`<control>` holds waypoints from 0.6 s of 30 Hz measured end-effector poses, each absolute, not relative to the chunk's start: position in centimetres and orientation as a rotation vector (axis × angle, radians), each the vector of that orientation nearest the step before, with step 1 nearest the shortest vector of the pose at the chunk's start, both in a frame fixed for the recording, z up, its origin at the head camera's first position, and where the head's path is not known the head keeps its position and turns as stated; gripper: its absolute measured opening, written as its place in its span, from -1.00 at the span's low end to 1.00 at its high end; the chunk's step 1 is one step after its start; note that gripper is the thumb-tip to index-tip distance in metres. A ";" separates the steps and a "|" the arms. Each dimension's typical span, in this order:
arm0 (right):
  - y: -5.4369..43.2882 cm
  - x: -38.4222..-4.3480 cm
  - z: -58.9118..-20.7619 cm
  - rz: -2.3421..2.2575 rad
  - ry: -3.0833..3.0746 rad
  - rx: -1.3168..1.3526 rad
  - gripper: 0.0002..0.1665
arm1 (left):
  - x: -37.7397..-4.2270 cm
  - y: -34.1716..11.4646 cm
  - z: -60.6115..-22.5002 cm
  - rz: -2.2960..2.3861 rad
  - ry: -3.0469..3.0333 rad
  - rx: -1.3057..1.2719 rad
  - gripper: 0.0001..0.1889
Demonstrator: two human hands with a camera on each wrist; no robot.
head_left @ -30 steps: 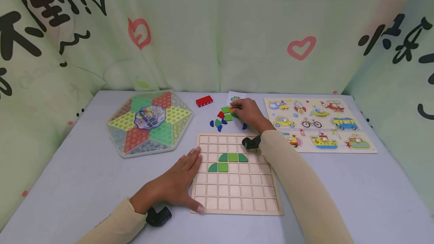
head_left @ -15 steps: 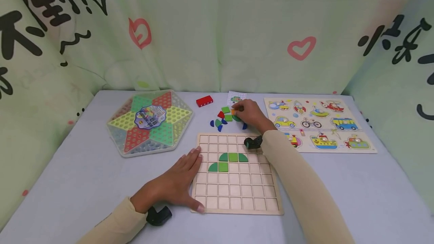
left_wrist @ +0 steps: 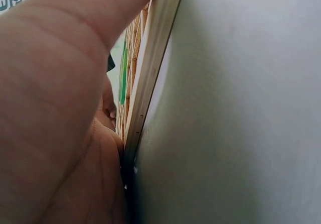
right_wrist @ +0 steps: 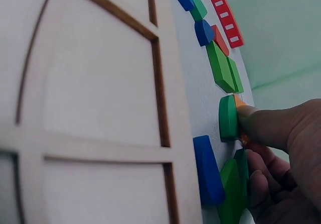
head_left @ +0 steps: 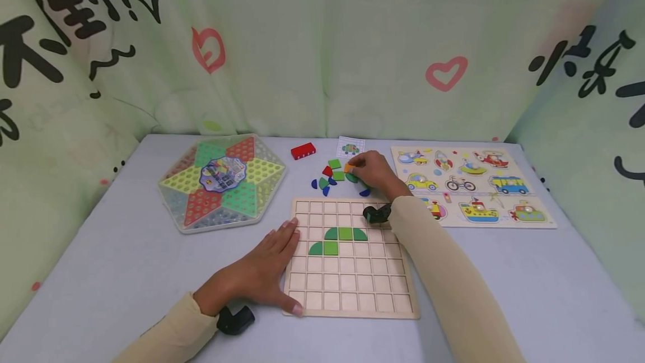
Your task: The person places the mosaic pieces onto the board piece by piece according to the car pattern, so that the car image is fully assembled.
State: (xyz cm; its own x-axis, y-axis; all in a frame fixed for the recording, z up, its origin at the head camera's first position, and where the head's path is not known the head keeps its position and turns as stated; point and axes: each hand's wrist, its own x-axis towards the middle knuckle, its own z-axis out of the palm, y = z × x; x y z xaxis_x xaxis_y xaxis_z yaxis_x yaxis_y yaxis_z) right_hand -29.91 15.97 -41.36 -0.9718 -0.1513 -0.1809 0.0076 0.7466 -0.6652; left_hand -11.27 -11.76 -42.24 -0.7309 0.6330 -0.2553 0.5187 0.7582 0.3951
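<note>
My left hand (head_left: 267, 265) lies with straight fingers along the left edge of a wooden grid board (head_left: 373, 313), its thumb at the near left corner. In the board's cells lie green quarter-round pieces (head_left: 316, 249) and green squares (head_left: 345, 233). Beyond the board, my right hand (head_left: 375, 172) pinches an orange piece (head_left: 349, 167) between thumb and fingertips, among loose pieces. In the right wrist view a green curved piece (right_wrist: 228, 118) stands right beside the thumb, and a blue piece (right_wrist: 208, 169) lies nearer the board. The curled fingers hide part of the orange piece.
A pattern card (head_left: 350, 147) lies behind the loose pieces, near a red block (head_left: 303, 151) with white marks. On the left is a hexagonal Chinese checkers board (head_left: 201, 214). A vehicle peg puzzle (head_left: 456, 214) lies on the right. Curtains hang behind the table.
My right hand has drawn slightly back toward me with its fingertips on the orange piece, which shows more now. Another blue piece shows beside the hand. The left hand stays put.
</note>
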 end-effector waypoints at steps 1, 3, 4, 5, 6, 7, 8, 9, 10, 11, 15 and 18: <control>16.0 -29.9 -41.4 -1.047 2.722 -0.110 -0.67 | -11.3 -11.8 -42.2 0.425 2.579 0.881 0.45; 15.9 -29.9 -41.5 -1.067 2.723 -0.107 -0.69 | -11.3 -11.8 -42.2 0.426 2.582 0.884 0.45; 16.0 -29.9 -41.5 -1.072 2.730 -0.110 -0.70 | -11.3 -11.8 -42.2 0.427 2.582 0.884 0.45; 16.0 -29.9 -41.5 -1.080 2.736 -0.111 -0.70 | -11.3 -11.8 -42.2 0.428 2.583 0.885 0.45; 16.0 -29.8 -41.6 -1.088 2.742 -0.115 -0.71 | -11.3 -11.8 -42.2 0.429 2.584 0.885 0.45; 16.0 -29.8 -41.6 -1.097 2.750 -0.120 -0.72 | -11.3 -11.8 -42.2 0.427 2.584 0.886 0.45; 16.1 -29.7 -41.6 -1.109 2.757 -0.123 -0.72 | -11.3 -11.8 -42.2 0.426 2.585 0.886 0.45; 16.1 -29.7 -41.6 -1.122 2.763 -0.127 -0.73 | -11.2 -11.8 -42.2 0.427 2.584 0.886 0.45; 16.2 -29.7 -41.6 -1.134 2.767 -0.131 -0.73 | -11.2 -11.8 -42.2 0.429 2.585 0.886 0.45; 16.2 -29.6 -41.7 -1.148 2.768 -0.134 -0.73 | -11.2 -11.8 -42.2 0.429 2.585 0.887 0.45; 16.5 -29.5 -41.6 -1.188 2.766 -0.126 -0.75 | -11.3 -11.8 -42.3 0.427 2.587 0.889 0.45; 16.6 -29.4 -41.4 -1.226 2.752 -0.107 -0.74 | -11.3 -11.8 -42.3 0.431 2.587 0.893 0.45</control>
State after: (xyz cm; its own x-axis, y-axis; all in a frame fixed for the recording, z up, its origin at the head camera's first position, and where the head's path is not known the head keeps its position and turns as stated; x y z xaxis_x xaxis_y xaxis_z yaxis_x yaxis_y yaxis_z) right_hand -29.43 16.58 -41.40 -0.9895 -0.1157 -0.0868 -0.0129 0.6683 -0.7438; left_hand -11.27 -11.83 -42.33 -0.7311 0.6379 -0.2420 0.5249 0.7525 0.3978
